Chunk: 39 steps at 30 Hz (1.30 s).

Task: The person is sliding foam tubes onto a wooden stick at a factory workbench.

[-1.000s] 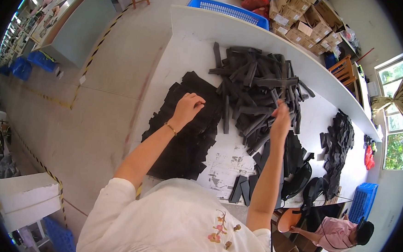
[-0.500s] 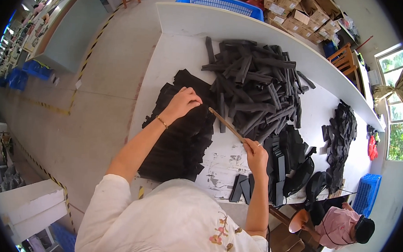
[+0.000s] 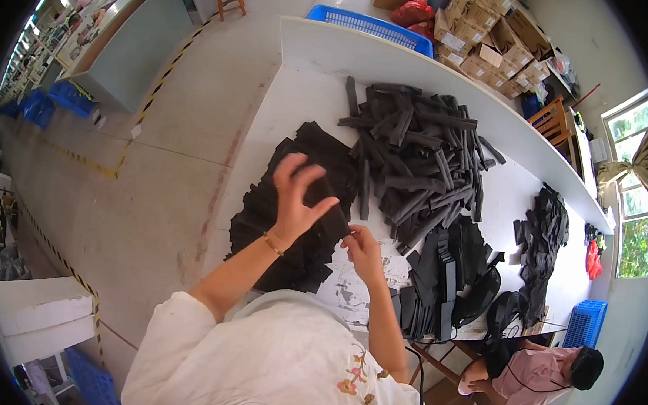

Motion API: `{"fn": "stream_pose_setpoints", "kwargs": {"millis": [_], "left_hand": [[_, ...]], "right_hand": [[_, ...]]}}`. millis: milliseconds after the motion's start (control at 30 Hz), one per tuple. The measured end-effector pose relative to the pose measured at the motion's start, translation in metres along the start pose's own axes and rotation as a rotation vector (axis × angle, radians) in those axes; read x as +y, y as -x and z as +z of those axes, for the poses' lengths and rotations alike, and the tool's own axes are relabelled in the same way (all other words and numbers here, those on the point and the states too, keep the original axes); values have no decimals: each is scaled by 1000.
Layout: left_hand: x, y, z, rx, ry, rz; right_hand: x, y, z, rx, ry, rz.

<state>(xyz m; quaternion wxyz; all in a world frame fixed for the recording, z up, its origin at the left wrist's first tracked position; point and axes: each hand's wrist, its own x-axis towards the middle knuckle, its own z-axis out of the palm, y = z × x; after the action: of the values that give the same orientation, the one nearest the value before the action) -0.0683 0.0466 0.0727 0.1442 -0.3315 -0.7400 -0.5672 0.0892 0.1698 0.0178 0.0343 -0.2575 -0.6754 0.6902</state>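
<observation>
A short black fabric strip [image 3: 333, 219] slants between my two hands, above the table. My right hand [image 3: 365, 255] is closed, pinching its lower end. My left hand [image 3: 296, 204] is at the upper end, fingers curved and spread, thumb over the strip; its fingertips are a little blurred. Under my left hand lies a broad stack of black flat strips [image 3: 263, 232]. Just beyond, to the right, rises a loose heap of dark tube-shaped fabric pieces [image 3: 423, 153]. The thin stick does not show; whether it is inside the strip cannot be seen.
Black flat pieces and straps [image 3: 426, 290] lie right of my right hand, with another black pile [image 3: 540, 249] further right. A raised white board [image 3: 392, 58] edges the table's far side, a blue basket [image 3: 371, 31] behind it. A person in pink [image 3: 536, 379] sits at the right.
The thin stick in my right hand is out of sight, and a black strip is now between my hands. My left hand has opened its fingers; my right hand has moved left.
</observation>
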Motion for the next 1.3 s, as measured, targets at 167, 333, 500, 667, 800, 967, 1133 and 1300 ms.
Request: {"fn": "stream_pose_setpoints", "kwargs": {"millis": [167, 333, 500, 667, 800, 967, 1133, 1300], "left_hand": [[-37, 55, 3, -121, 1295, -1193], [-12, 67, 6, 109, 1321, -1260], [-8, 68, 2, 75, 1248, -1261], [-17, 58, 2, 184, 1232, -1234], [-22, 58, 6, 216, 1104, -1246], [-25, 56, 0, 195, 1159, -1174], [-7, 52, 7, 135, 1280, -1207], [16, 85, 4, -191, 1149, -1214]], "right_hand": [[14, 13, 40, 67, 114, -110], [10, 23, 72, 234, 117, -182], [19, 50, 71, 219, 189, -92], [26, 82, 68, 122, 299, 11], [14, 104, 57, 69, 379, 10], [9, 142, 41, 19, 467, 34], [-13, 148, 36, 115, 427, 48], [-1, 125, 42, 136, 336, 57]]}}
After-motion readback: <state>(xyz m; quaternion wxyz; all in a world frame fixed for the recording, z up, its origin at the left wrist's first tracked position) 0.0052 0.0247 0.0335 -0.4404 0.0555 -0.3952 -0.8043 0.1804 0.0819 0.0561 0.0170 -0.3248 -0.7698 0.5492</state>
